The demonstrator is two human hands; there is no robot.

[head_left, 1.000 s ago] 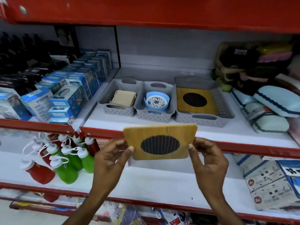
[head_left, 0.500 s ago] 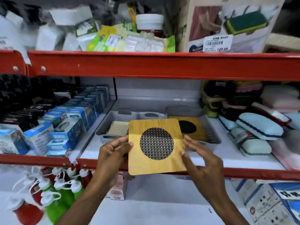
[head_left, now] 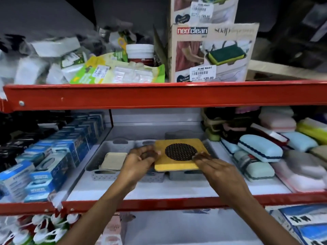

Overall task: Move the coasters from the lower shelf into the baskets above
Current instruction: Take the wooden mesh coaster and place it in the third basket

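Note:
A square wooden coaster (head_left: 178,154) with a round black mesh centre lies nearly flat over the right grey basket (head_left: 208,145), held at both sides. My left hand (head_left: 139,160) grips its left edge and my right hand (head_left: 212,165) holds its right front corner. The left grey basket (head_left: 99,160) holds a stack of beige coasters (head_left: 114,160). The middle basket (head_left: 152,178) is mostly hidden behind my left hand and the coaster. Whether the coaster touches the basket cannot be told.
Blue boxes (head_left: 58,161) fill the shelf section to the left. Padded pastel sponges (head_left: 260,150) crowd the right. A red shelf beam (head_left: 159,94) runs overhead with cartons (head_left: 210,52) on it. Bottles (head_left: 44,230) stand on the lower shelf at left.
Both hands lifted the coaster from below the shelf edge, tilted it flat and carried it forward over the right basket. The view swung upward.

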